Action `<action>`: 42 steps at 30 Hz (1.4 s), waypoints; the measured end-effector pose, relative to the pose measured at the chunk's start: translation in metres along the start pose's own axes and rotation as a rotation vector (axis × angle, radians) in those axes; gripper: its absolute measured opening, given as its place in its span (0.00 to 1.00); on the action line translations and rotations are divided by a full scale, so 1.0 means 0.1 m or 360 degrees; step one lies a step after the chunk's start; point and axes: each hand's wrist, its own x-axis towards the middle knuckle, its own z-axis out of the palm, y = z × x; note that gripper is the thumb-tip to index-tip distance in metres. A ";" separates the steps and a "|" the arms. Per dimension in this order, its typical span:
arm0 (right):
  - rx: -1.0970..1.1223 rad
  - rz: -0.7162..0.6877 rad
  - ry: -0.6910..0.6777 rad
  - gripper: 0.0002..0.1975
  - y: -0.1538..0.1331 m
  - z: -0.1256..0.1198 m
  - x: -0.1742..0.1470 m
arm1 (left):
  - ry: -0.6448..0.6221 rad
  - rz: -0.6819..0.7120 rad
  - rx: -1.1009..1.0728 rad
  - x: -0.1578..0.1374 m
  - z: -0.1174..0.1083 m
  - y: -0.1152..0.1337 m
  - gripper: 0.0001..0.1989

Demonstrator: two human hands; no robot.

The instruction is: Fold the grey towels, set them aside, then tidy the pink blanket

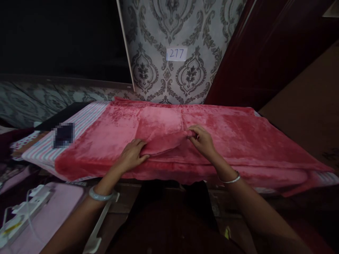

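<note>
A red plush blanket (230, 123) lies spread over a surface in front of me, with a lighter patch near its middle. Part of it is lifted into a fold between my hands. At the left end of that fold, my left hand (132, 155) holds the cloth between thumb and fingers. The fingers of my right hand (202, 141) are pinched on the raised edge at the other end. Beneath the blanket, a striped cloth (90, 114) shows at the left side.
A blurred dark object (63, 135) rests on the striped cloth. At lower left, a white power strip (34, 204) with cables lies on a pink surface (69, 197). A large black screen (63, 38) and a paper marked 277 (176, 54) are at the patterned wall.
</note>
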 end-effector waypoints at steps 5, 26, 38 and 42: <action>-0.0016 0.0032 0.0053 0.10 0.06 0.00 0.05 | 0.0014 0.0006 -0.0245 -0.04 -0.06 0.07 0.13; 0.0399 0.0489 -0.0007 0.13 0.15 0.17 -0.16 | 0.0426 0.0174 -0.0328 -0.14 0.19 -0.27 0.23; 0.0580 0.0598 0.0178 0.13 0.13 0.28 -0.20 | 0.0509 0.0076 -0.0550 -0.23 0.08 -0.25 0.09; 0.0553 0.0594 0.0192 0.14 0.14 0.31 -0.25 | 0.0695 0.0125 -0.0452 -0.24 0.16 -0.28 0.08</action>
